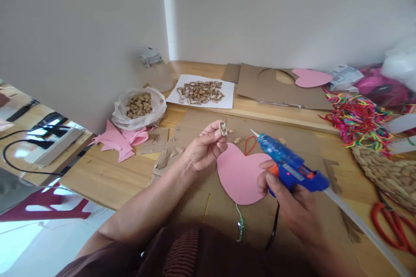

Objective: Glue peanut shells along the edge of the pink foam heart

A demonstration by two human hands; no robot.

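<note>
Between its thumb and fingers, my left hand [209, 145] pinches a peanut shell half [223, 128], its hollow side facing me. A blue hot glue gun [289, 162] with an orange trigger is gripped in my right hand [287, 203]. Its nozzle points up and left, apart from the shell, and a long glue stick [360, 225] runs out of its back. Below both hands lies a pink paper heart [238, 177] with a red cord loop [250, 145] at its top notch. A green beaded cord [239, 223] hangs from its lower tip.
Peanut shell halves [201, 92] cover a white sheet at the back; whole peanuts [139, 104] fill a plastic bag at left. Pink scraps [115, 140] lie nearby. To the right are colourful cords [360, 117], a braided mat [386, 173] and red-handled scissors [390, 227]. Cardboard [191, 207] covers the table.
</note>
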